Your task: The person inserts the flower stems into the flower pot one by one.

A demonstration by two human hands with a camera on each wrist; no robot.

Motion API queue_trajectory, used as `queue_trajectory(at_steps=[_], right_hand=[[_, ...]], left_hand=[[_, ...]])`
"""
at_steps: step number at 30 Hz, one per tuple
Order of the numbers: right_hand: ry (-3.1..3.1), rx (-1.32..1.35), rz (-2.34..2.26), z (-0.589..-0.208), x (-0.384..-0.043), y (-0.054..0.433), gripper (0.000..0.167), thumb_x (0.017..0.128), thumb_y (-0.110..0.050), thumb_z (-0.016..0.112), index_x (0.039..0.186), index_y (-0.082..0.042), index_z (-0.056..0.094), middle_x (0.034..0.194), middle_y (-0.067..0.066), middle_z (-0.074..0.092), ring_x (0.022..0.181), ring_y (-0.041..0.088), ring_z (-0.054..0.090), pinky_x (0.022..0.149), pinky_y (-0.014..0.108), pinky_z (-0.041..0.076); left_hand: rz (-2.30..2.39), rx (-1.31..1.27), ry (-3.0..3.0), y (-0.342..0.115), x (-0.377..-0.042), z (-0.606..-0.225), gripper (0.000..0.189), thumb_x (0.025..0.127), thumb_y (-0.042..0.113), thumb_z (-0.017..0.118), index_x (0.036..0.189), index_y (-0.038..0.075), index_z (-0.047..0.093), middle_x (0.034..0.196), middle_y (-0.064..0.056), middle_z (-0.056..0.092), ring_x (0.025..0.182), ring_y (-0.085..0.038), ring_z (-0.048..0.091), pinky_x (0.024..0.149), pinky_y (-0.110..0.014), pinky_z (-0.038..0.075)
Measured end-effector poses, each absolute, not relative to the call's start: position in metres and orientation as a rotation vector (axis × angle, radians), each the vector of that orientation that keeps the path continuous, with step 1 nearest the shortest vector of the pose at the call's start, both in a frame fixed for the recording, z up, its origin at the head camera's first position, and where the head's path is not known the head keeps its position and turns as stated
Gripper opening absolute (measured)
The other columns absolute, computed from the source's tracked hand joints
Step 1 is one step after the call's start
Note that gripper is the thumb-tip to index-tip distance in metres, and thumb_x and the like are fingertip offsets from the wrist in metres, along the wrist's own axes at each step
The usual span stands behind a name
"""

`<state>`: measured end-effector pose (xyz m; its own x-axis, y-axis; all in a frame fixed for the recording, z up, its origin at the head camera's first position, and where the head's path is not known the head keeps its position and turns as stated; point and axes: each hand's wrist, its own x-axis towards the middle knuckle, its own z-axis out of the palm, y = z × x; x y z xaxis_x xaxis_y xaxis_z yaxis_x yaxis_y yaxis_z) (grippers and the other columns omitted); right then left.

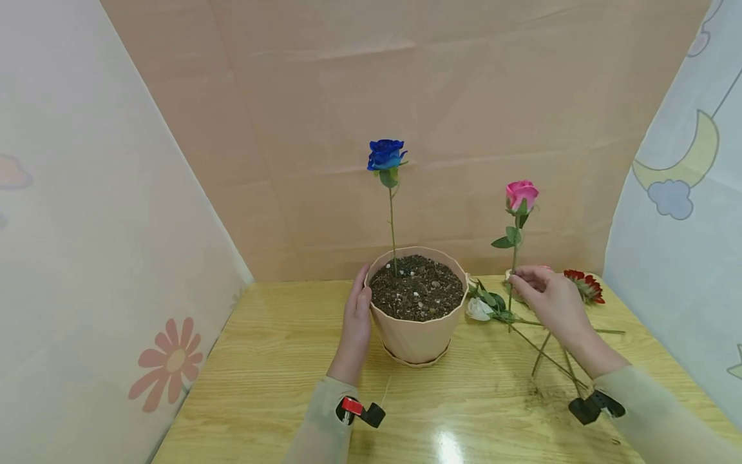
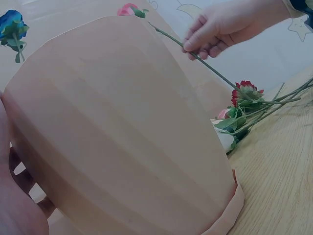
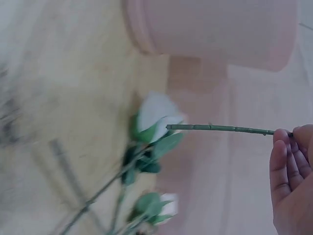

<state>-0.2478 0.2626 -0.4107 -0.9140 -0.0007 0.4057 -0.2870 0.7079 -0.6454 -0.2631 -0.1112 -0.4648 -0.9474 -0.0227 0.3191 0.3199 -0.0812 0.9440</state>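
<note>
Head view, pink rose [image 1: 522,196]: upright, right of the pot [image 1: 414,335], bottom stem end free, not in soil.
Right hand [image 1: 553,299]: thumb and fingertips pinch the stem, forearm reaching in from lower right.
Soil [image 1: 429,293]: one stem in, the blue rose [image 1: 385,154], standing near the far-left rim; early stage, I'd judge.
Left hand [image 1: 355,322]: fingers laid along pot's left side, not clenched; I read it as steadying.
Desk [image 1: 278,354]: white rose [image 1: 479,309] and red flower [image 1: 588,287] lie right of pot, unplanted.
</note>
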Motion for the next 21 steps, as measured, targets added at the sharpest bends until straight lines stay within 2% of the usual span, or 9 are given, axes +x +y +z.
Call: queue_trajectory(at_steps=[2,6,9,15,21], right_hand=[[-2.507,0.237,1.066,-0.401,-0.25,0.257,0.04,0.112,-0.035,0.069,0.131,-0.001,0.076,0.11,0.013,0.08,0.088,-0.009,0.066,0.073,0.012,0.051],[-2.458,0.257,1.138,-0.381,-0.252,0.243,0.04,0.111,-0.035,0.069,0.129,-0.001,0.076,0.111,0.013,0.08,0.089,-0.004,0.07,0.076,0.01,0.052],[-2.414,0.277,1.203,-0.366,-0.254,0.232,0.035,0.111,-0.031,0.071,0.127,0.0,0.075,0.112,0.015,0.079,0.088,0.0,0.072,0.076,0.011,0.054],[-2.318,0.345,1.284,-0.342,-0.257,0.21,0.029,0.11,-0.022,0.072,0.124,0.003,0.074,0.11,0.019,0.077,0.084,-0.001,0.072,0.075,0.013,0.058],[-2.242,0.379,1.3,-0.325,-0.261,0.193,0.025,0.108,-0.018,0.073,0.122,0.003,0.075,0.106,0.018,0.078,0.081,0.0,0.072,0.075,0.014,0.057]], left_hand=[[-2.127,-0.333,-1.95,-0.111,-0.263,-0.465,0.055,0.12,0.029,0.038,0.174,0.022,0.037,0.18,-0.004,0.029,0.167,-0.032,0.019,0.132,-0.062,0.016],[-2.128,-0.344,-1.946,-0.112,-0.263,-0.465,0.055,0.121,0.031,0.039,0.174,0.02,0.037,0.181,-0.006,0.028,0.167,-0.033,0.018,0.132,-0.063,0.016],[-2.139,-0.348,-1.941,-0.112,-0.264,-0.466,0.055,0.121,0.032,0.039,0.175,0.019,0.036,0.181,-0.006,0.027,0.167,-0.034,0.017,0.132,-0.064,0.015],[-2.134,-0.347,-1.943,-0.112,-0.264,-0.466,0.056,0.121,0.033,0.04,0.175,0.019,0.036,0.181,-0.006,0.027,0.167,-0.034,0.017,0.132,-0.065,0.015],[-2.122,-0.34,-1.948,-0.112,-0.265,-0.468,0.056,0.121,0.034,0.04,0.175,0.02,0.037,0.18,-0.005,0.029,0.167,-0.034,0.019,0.132,-0.064,0.016]])
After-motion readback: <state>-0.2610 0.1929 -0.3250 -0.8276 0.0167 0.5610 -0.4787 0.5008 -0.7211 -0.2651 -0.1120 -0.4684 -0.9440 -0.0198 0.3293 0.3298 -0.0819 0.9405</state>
